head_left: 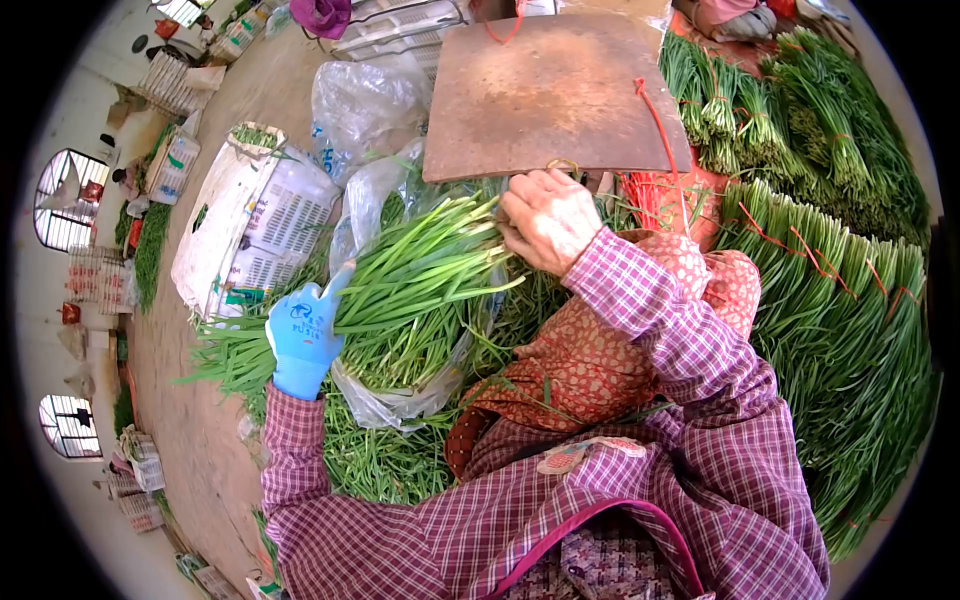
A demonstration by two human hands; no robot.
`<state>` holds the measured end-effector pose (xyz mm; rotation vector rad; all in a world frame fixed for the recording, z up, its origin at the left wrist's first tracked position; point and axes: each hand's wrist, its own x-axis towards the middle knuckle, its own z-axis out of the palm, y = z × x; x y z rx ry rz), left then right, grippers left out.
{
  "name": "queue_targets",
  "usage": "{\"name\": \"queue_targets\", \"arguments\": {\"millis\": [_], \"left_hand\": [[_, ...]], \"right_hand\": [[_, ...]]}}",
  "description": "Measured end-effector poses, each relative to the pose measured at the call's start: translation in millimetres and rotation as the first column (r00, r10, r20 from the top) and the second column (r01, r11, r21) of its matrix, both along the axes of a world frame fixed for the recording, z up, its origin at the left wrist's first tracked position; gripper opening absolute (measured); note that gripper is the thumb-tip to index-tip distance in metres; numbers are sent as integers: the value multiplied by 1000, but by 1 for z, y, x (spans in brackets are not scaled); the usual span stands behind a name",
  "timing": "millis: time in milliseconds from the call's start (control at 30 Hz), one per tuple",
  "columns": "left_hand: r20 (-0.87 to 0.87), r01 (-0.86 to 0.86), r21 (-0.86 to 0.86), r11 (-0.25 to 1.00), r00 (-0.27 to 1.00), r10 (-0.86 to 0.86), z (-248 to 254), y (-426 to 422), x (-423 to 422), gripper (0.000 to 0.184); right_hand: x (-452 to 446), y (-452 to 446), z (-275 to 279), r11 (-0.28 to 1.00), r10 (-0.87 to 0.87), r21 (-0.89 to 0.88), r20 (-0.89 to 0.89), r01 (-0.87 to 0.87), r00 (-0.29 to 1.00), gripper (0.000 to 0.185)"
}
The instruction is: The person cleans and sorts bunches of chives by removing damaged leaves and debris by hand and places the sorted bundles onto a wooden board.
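A loose bunch of long green stalks (pixel 430 250) lies across the front of the body, above a clear plastic bag (pixel 385 400) filled with more greens. My left hand (pixel 305 335), in a blue glove, is closed around the leafy part of the bunch. At the pale root ends, my bare right hand (pixel 548 218) has its fingers bent together on the stalks, just below the near edge of a brown board (pixel 560 95). A ring shows by its fingers. Red ties (pixel 655 200) lie beneath the board's edge.
Tied bundles of greens (pixel 830 290) are stacked along the right. Behind the left hand stands a white crate (pixel 235 215) with printed sides. Loose greens (pixel 385 460) cover the floor near the lap. Part of another person (pixel 735 18) shows at the top right.
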<state>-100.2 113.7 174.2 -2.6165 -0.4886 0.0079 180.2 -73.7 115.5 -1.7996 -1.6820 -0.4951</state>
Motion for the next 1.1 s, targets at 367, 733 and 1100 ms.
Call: {"name": "queue_targets", "arguments": {"millis": [367, 733, 1100], "left_hand": [[-1, 7, -57, 998, 1000, -7, 0, -6, 9, 91], [42, -17, -23, 1000, 999, 18, -9, 7, -9, 77], [200, 45, 18, 999, 979, -48, -6, 8, -15, 75]], "right_hand": [[-25, 16, 3, 982, 191, 11, -5, -191, 982, 17], [45, -35, 13, 971, -238, -8, 88, 240, 967, 15], [45, -34, 9, 975, -154, -215, -454, 59, 878, 34]]}}
